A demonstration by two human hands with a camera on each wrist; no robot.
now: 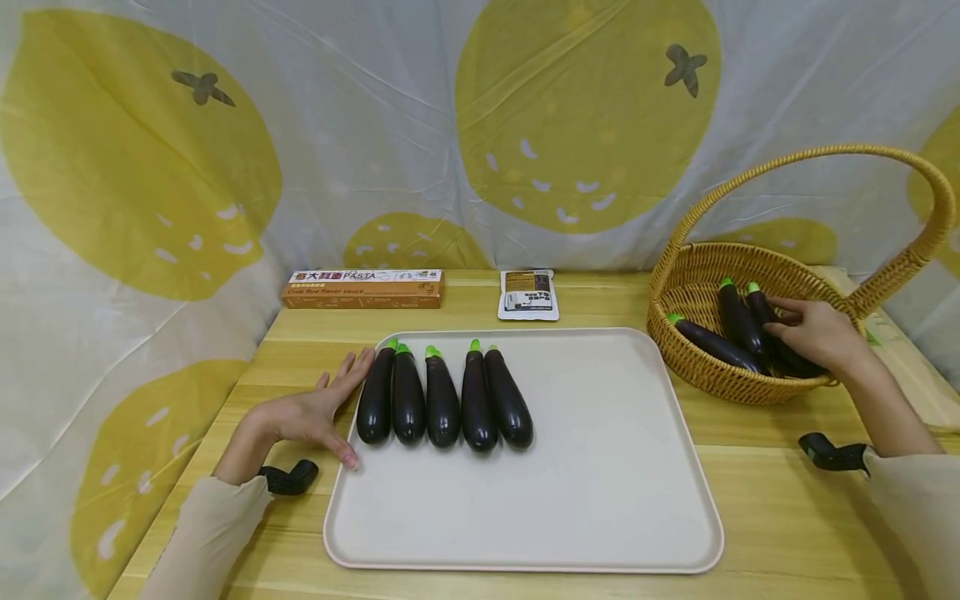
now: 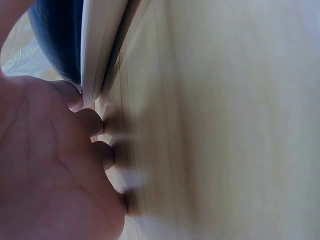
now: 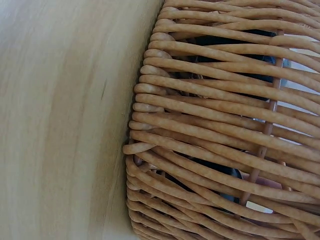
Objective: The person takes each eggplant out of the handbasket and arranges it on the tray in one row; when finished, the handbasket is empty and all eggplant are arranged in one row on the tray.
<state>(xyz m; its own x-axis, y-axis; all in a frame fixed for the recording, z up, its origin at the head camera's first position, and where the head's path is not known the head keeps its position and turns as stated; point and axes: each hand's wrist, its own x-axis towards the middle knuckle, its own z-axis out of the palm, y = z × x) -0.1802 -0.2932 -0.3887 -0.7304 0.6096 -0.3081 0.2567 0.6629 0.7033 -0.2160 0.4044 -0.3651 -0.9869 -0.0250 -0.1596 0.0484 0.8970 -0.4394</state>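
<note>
Wicker basket [image 1: 693,362], at right on the wooden worktop [image 1: 750,517], holds 3 eggplants [image 1: 740,321]; its raised wall probably keeps them from rolling. Reaching inside, the right hand [image 1: 817,333] has its grip clamped on the rightmost eggplant [image 1: 795,358]. On the left half of a pale tray [image 1: 600,500], 5 more eggplants [image 1: 443,404] lie roughly side by side, stems pointing away, perhaps for tidiness. The left hand [image 1: 318,412], fingers apart, spreads along the tray's left rim, seemingly steadying it. Behind sit 1 pasta box [image 1: 363,292] and 1 small pouch [image 1: 528,296].

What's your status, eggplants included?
Left hand at left edge of tray. Right hand on rightmost eggplant in basket, grip unclear. Five eggplants on tray, three visible in basket. Basket handle arches nearby.
</note>
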